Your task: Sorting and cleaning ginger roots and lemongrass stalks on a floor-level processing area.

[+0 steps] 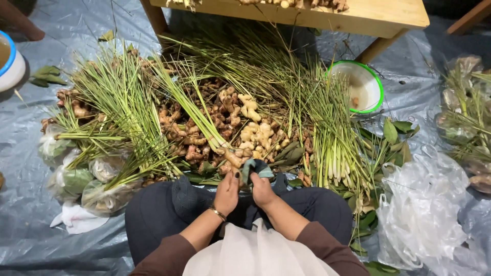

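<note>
Lemongrass stalk (197, 110) with a piece of ginger root (232, 157) and folded green leaves (255, 168) sits gathered between both hands just above the knees, at the near edge of the ginger pile (225, 122). Left hand (226, 190) has fingers clamped around the root and stalk base, seemingly to keep the pieces aligned; right hand (262, 188) pinches the leaves closed against them. Loose lemongrass bundles (332, 138) and clear plastic bags (424, 209) lie on the grey sheet (25, 153), apparently kept within reach
</note>
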